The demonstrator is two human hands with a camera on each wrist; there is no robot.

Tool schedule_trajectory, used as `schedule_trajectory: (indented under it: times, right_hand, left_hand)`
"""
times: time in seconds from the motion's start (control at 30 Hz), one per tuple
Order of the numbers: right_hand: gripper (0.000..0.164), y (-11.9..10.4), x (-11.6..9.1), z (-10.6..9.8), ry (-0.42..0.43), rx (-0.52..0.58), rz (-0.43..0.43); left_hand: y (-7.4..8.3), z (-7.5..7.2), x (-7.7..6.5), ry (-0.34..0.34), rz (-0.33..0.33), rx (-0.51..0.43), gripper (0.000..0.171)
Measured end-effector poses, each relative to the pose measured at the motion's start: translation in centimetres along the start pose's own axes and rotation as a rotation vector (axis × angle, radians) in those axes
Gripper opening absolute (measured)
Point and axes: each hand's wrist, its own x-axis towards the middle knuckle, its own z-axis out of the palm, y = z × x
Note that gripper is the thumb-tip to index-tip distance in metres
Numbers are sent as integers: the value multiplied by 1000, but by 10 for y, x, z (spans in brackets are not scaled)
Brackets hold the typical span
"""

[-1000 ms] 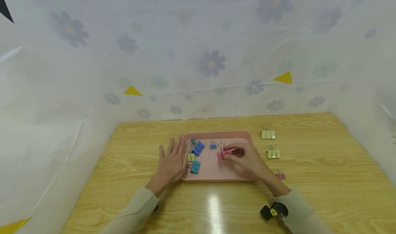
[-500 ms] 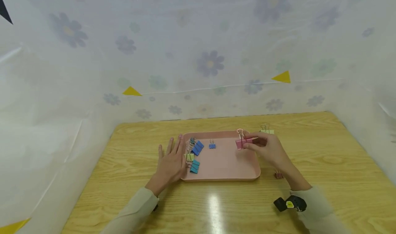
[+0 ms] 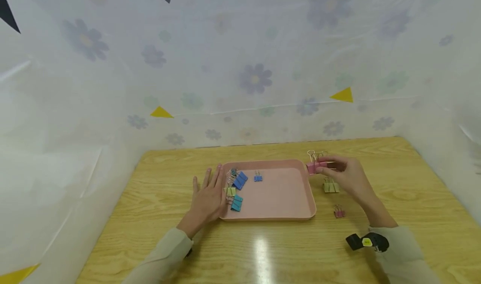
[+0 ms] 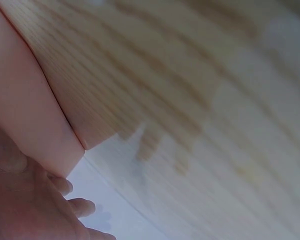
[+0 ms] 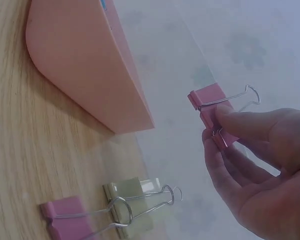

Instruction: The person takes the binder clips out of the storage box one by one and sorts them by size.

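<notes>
My right hand (image 3: 345, 175) pinches a large pink binder clip (image 3: 314, 168) between thumb and fingers, just past the right rim of the pink tray (image 3: 309, 192). In the right wrist view the same pink binder clip (image 5: 210, 107) is in the fingertips, its wire handles pointing away. My left hand (image 3: 208, 198) lies with straight fingers along the tray's left side. Inside the tray are a blue binder clip (image 3: 240, 180), a small blue one (image 3: 258, 178), a yellow one (image 3: 230, 191), a teal one (image 3: 236, 203) and a small dark one (image 3: 234, 172).
To the right of the tray, a pale yellow binder clip (image 3: 331, 187) and a small pink binder clip (image 3: 339, 213) stand on the wooden table (image 3: 169, 250). Another pale yellow clip is mostly hidden behind my right hand. Flower-patterned white sheeting (image 3: 225, 87) surrounds the table.
My right hand has lifted the large pink binder clip from inside the tray and carried it right, past the rim. The left hand has stayed in place.
</notes>
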Motion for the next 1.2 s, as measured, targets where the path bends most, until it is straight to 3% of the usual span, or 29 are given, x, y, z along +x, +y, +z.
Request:
schedule_trajectory:
  times: [0.7, 1.2]
  right_hand:
    - [47, 35, 1, -47, 123, 60, 112]
    - [53, 66, 11, -64, 123, 22, 172]
  left_hand:
    - [-1, 1, 1, -2, -8, 22, 62]
    - [-2, 3, 0, 30, 6, 9, 63]
